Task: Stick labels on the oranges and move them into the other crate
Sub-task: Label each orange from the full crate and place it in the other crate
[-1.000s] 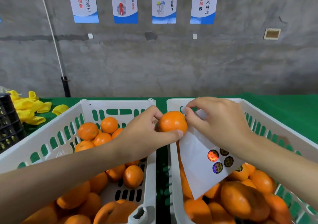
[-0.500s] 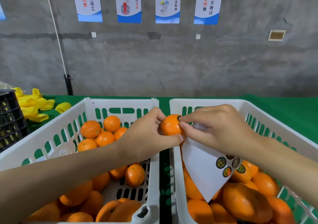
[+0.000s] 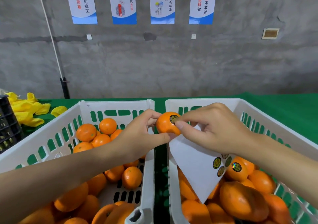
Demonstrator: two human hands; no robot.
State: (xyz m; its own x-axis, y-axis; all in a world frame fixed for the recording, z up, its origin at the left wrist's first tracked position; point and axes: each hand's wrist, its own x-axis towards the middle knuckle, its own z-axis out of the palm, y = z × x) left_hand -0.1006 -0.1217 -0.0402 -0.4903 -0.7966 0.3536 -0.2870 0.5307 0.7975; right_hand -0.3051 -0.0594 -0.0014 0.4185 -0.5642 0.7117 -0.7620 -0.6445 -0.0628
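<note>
Orange round fruit (image 3: 167, 126), pinched in the left hand (image 3: 142, 132) over the inner rim of the right-side white slotted plastic crate (image 3: 197, 101), gets a round dark label (image 3: 173, 118) thumbed on by the right hand (image 3: 211, 130), whose curled fingers grip a white backing sheet (image 3: 194, 163). Rubbing the label's edges flat should fix it.

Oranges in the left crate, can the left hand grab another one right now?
Probably not just yet. The left hand is gripping the orange being labelled, so it is full. Nothing covers the oranges in the left crate, though, so once it lets go the way looks free.
</note>
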